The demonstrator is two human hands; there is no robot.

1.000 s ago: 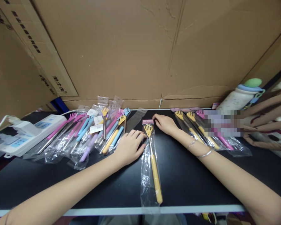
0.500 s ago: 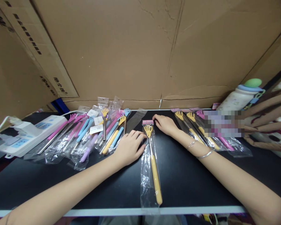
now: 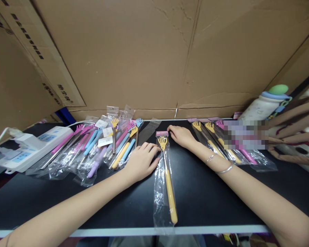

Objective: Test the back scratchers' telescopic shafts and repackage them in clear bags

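One yellow back scratcher in a clear plastic sleeve with a pink header card lies upright before me, its claw end away from me and its handle near the table edge. My left hand rests palm down on the left of it, fingers stretched, the tips at the sleeve's edge by the claw. On the other side lies my right hand, fingers loosely bent, their tips beside the header card's right end. Neither hand grips anything that I can see; the right fingertips are partly hidden.
Several bagged back scratchers in mixed colours are heaped at left, beside a white power strip. To the right lie more bagged back scratchers, partly blurred out. A white bottle and a brown-strapped bag stand beyond. Cardboard walls the back.
The view has shifted very slightly. Both hands and the back scratcher between them stay in place.
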